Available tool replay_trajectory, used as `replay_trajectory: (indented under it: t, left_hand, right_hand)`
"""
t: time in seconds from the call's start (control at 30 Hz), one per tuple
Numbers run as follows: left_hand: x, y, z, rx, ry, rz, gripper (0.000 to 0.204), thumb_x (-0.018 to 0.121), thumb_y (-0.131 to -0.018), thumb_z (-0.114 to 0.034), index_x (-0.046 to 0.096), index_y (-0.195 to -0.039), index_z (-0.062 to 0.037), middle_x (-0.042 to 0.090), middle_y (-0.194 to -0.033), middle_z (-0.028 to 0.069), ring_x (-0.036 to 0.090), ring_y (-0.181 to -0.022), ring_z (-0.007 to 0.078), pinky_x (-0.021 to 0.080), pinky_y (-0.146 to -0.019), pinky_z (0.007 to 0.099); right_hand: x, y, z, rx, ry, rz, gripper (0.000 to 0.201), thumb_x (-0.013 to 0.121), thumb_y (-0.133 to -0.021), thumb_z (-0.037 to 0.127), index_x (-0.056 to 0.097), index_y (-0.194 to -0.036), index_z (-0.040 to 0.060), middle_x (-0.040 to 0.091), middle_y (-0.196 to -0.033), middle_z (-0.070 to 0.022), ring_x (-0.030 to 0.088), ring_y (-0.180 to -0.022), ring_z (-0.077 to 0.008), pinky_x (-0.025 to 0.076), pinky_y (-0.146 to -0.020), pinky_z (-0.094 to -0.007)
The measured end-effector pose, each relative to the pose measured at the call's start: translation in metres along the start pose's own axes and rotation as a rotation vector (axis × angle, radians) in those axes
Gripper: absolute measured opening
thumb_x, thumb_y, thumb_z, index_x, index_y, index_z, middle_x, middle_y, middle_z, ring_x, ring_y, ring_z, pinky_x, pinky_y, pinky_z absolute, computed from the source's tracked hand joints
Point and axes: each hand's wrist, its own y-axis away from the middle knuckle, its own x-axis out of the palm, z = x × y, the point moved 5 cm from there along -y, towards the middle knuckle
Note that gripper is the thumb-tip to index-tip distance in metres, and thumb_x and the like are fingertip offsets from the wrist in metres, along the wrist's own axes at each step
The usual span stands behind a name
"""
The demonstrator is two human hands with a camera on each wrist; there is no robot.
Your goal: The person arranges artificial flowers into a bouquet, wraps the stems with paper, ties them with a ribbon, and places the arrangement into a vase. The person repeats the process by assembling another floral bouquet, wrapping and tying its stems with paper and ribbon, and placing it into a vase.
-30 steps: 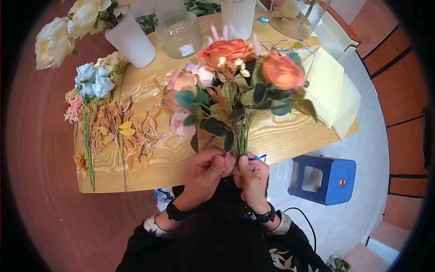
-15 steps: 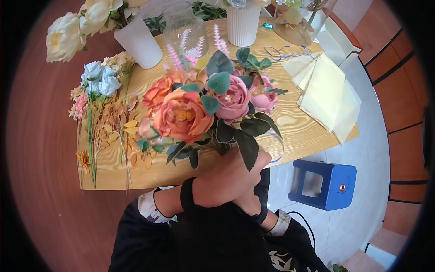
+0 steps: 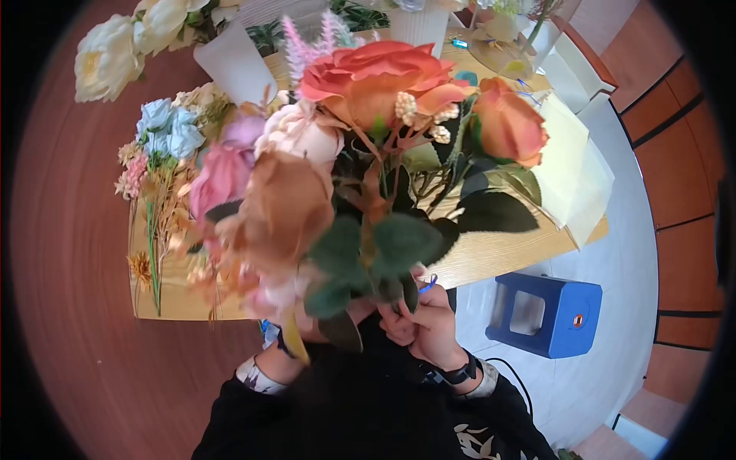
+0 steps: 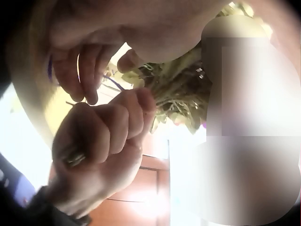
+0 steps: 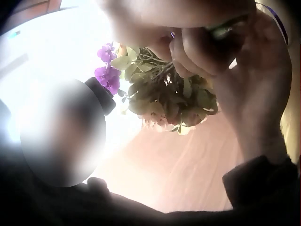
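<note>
My right hand (image 3: 433,326) grips the stems of an artificial flower bouquet (image 3: 376,84), just below its leaves; in the left wrist view its fingers curl round them, with cut stem ends (image 4: 74,158) showing in the fist. Large orange roses, pink and peach blooms, pale pink spikes and dark green leaves make up the bouquet. My left hand (image 4: 146,28) is mostly behind the flowers in the head view. The left wrist view has its bent fingers beside the right fist, holding a thin blue ribbon (image 4: 113,83). A loop of this ribbon stands above the right thumb in the head view.
Blue flowers (image 3: 169,130) and dried-looking stems lie on the wooden table's left side. A white ribbed vase (image 3: 234,65) and a clear vase (image 3: 498,46) stand behind. Pale wrapping sheets (image 3: 575,161) lie right; a blue stool (image 3: 544,314) is on the floor.
The left hand crossed over the right forearm half a second ago and is now back on the left, behind the flowers. The bouquet has turned and come closer to the head camera.
</note>
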Motion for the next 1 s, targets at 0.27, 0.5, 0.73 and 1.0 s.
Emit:
replay_trajectory:
  t: [0.27,0.5,0.73,1.0]
  left_hand:
    - [-0.012,-0.024,0.011,0.083,0.803,0.130,0.025,0.053,-0.086,-0.013,0.048,-0.105,0.0009,0.050,-0.104,0.0107,0.048,-0.100,0.0203,0.041,-0.089,0.0309]
    - [-0.014,-0.009,0.006,0.165,0.721,-0.109,0.014,0.052,-0.085,-0.012,0.044,-0.073,-0.0119,0.034,-0.060,-0.0043,0.036,-0.061,0.0116,0.033,-0.068,0.0299]
    - [0.012,0.015,-0.021,0.478,-0.111,-0.146,0.022,0.051,-0.087,-0.014,0.047,-0.068,-0.0062,0.040,-0.057,-0.0031,0.040,-0.056,0.0130,0.036,-0.062,0.0290]
    - [0.058,-0.010,-0.061,0.455,-1.052,-0.025,0.005,0.049,-0.080,-0.003,0.051,-0.081,0.0017,0.050,-0.070,0.0135,0.051,-0.067,0.0246,0.040,-0.060,0.0315]
  right_hand:
    - [-0.002,0.004,0.001,-0.024,0.006,0.012,0.031,0.049,-0.090,0.028,0.050,-0.086,-0.0026,0.037,-0.053,-0.0015,0.025,-0.039,-0.0048,0.016,-0.037,-0.0196]
    - [-0.014,-0.003,0.008,-0.157,0.050,-0.136,0.036,0.045,-0.092,0.033,0.048,-0.082,-0.0011,0.035,-0.054,0.0019,0.022,-0.040,-0.0041,0.013,-0.037,-0.0202]
    - [-0.025,-0.003,0.007,-0.303,0.281,-0.295,0.032,0.048,-0.091,0.028,0.052,-0.079,-0.0016,0.044,-0.057,-0.0009,0.033,-0.043,-0.0060,0.023,-0.038,-0.0198]
    - [-0.025,-0.006,-0.002,-0.841,1.081,-0.323,0.016,0.054,-0.082,0.012,0.058,-0.086,-0.0035,0.061,-0.069,-0.0146,0.063,-0.063,-0.0282,0.046,-0.052,-0.0311]
